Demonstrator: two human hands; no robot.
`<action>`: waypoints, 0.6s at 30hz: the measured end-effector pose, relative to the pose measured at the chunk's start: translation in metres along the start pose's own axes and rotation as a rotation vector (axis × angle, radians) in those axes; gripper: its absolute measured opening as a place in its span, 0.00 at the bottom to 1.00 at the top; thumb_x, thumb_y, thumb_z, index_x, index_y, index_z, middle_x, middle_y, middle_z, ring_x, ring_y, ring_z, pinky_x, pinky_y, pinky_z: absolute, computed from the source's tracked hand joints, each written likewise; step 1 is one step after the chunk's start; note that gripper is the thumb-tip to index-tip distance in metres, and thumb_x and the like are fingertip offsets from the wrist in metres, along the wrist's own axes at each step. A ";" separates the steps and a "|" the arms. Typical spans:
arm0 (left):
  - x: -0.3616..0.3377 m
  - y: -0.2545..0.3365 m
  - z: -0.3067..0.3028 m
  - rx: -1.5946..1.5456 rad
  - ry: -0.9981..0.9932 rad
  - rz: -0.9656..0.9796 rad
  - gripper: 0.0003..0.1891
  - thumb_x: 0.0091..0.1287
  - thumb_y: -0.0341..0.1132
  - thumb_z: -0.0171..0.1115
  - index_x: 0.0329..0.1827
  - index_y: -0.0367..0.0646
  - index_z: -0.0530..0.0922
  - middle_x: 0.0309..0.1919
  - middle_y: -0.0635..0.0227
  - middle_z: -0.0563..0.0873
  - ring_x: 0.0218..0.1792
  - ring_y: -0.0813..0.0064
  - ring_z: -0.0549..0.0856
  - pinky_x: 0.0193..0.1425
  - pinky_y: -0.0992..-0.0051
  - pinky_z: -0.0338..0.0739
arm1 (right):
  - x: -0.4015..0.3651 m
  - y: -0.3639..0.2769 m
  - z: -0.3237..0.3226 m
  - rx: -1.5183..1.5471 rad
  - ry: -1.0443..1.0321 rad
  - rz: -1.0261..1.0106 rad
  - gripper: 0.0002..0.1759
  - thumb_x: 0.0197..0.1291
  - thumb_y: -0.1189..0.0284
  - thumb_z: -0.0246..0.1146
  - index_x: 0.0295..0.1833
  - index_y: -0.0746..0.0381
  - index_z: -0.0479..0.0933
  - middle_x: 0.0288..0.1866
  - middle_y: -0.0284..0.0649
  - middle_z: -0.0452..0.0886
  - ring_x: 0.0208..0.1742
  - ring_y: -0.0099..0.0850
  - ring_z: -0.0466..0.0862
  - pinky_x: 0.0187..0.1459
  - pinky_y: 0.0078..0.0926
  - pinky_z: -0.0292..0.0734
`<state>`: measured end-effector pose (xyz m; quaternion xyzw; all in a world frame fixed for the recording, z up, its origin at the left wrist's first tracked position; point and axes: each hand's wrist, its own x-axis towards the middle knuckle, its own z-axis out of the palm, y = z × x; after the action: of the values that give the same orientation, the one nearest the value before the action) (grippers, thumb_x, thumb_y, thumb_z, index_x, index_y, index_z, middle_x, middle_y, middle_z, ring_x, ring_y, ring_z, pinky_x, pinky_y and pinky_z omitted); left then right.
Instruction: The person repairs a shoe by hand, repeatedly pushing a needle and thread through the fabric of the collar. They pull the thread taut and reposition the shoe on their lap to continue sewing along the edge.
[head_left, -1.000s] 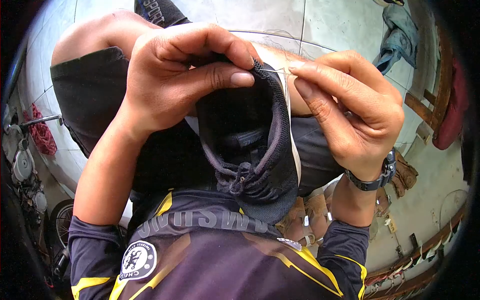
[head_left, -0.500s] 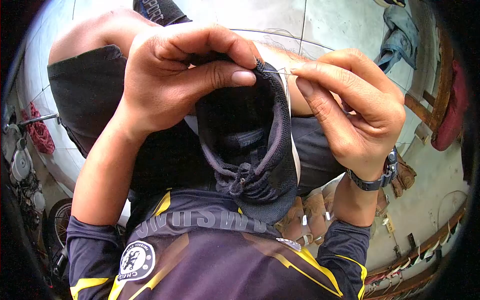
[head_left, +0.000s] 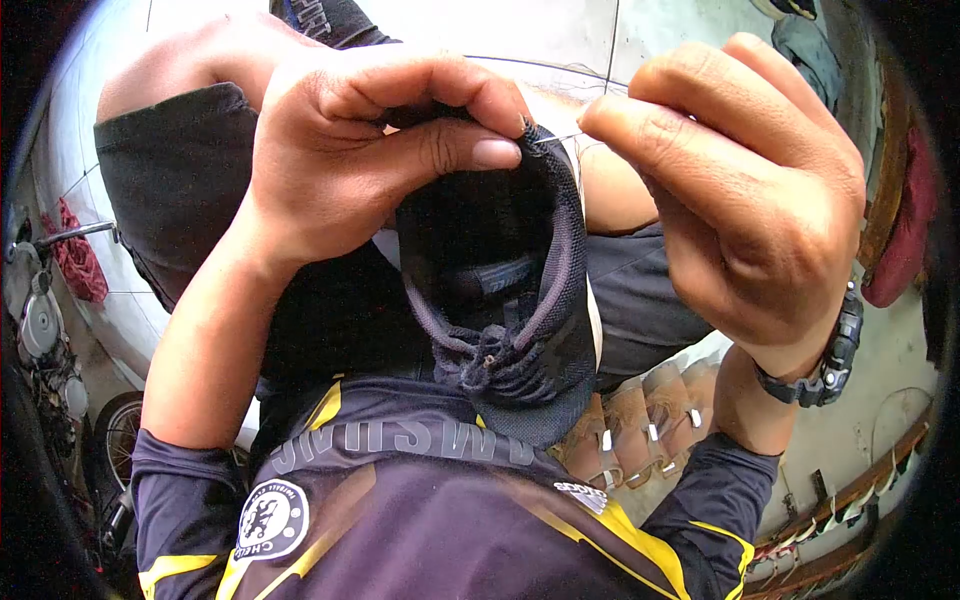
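Note:
A black lace-up shoe (head_left: 565, 290) rests over my lap, its toe pointing toward my body and its opening facing up. My left hand (head_left: 370, 150) is closed on the shoe's heel collar, thumb inside against index finger. A thin needle (head_left: 558, 138) sticks out from the heel edge to the right. At the needle's outer end are the fingertips of my right hand (head_left: 740, 190), which is curled in a pinch; its thumb is hidden behind the fingers. The shoe's laces (head_left: 490, 365) are tied.
Clear plastic-looking packets (head_left: 650, 425) lie on the floor at right of my lap. Motorcycle parts (head_left: 45, 330) stand at the far left. A rack-like edge (head_left: 850, 520) runs along the lower right, and a maroon cloth (head_left: 905, 230) hangs at the right.
My right hand has risen and turned, appearing larger and closer to the camera. The needle's outer end now tilts up slightly. My left hand and the shoe have barely moved.

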<state>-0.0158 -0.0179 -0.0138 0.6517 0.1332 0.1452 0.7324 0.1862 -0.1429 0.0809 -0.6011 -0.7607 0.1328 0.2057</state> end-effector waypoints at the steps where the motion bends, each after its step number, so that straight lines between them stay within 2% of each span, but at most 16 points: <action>1: 0.000 -0.001 0.000 0.009 -0.005 0.016 0.08 0.61 0.16 0.72 0.42 0.31 0.85 0.42 0.58 0.90 0.50 0.63 0.90 0.60 0.66 0.84 | 0.001 0.000 -0.001 -0.007 0.001 -0.017 0.18 0.37 0.82 0.69 0.41 0.67 0.87 0.35 0.43 0.82 0.31 0.38 0.77 0.32 0.32 0.72; 8: 0.000 0.006 0.000 0.078 0.008 -0.020 0.07 0.62 0.15 0.72 0.41 0.31 0.85 0.43 0.59 0.91 0.49 0.66 0.89 0.60 0.68 0.83 | 0.011 -0.001 -0.003 -0.048 -0.071 -0.061 0.19 0.37 0.82 0.68 0.41 0.66 0.87 0.34 0.42 0.81 0.31 0.39 0.78 0.32 0.33 0.72; 10: -0.001 0.005 0.001 -0.022 0.022 -0.061 0.07 0.62 0.15 0.72 0.40 0.31 0.85 0.43 0.58 0.91 0.49 0.66 0.89 0.59 0.68 0.83 | 0.011 0.000 -0.001 -0.048 -0.081 -0.062 0.18 0.37 0.82 0.68 0.41 0.66 0.87 0.34 0.42 0.80 0.31 0.39 0.78 0.32 0.33 0.72; 14: 0.000 0.000 -0.001 0.005 -0.024 0.003 0.07 0.62 0.15 0.72 0.41 0.31 0.85 0.43 0.58 0.91 0.49 0.65 0.89 0.59 0.68 0.83 | 0.009 0.008 0.004 0.196 -0.088 0.010 0.16 0.42 0.85 0.69 0.41 0.65 0.86 0.32 0.43 0.80 0.30 0.41 0.79 0.32 0.34 0.72; 18: -0.002 0.002 0.002 -0.035 0.011 -0.022 0.08 0.62 0.16 0.72 0.41 0.32 0.84 0.43 0.57 0.90 0.50 0.65 0.89 0.60 0.67 0.83 | 0.005 0.010 0.003 0.189 -0.074 0.029 0.14 0.45 0.84 0.72 0.41 0.65 0.87 0.29 0.41 0.80 0.30 0.39 0.81 0.32 0.33 0.73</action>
<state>-0.0173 -0.0206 -0.0119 0.6365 0.1420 0.1430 0.7445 0.1922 -0.1360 0.0749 -0.5846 -0.7431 0.2293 0.2313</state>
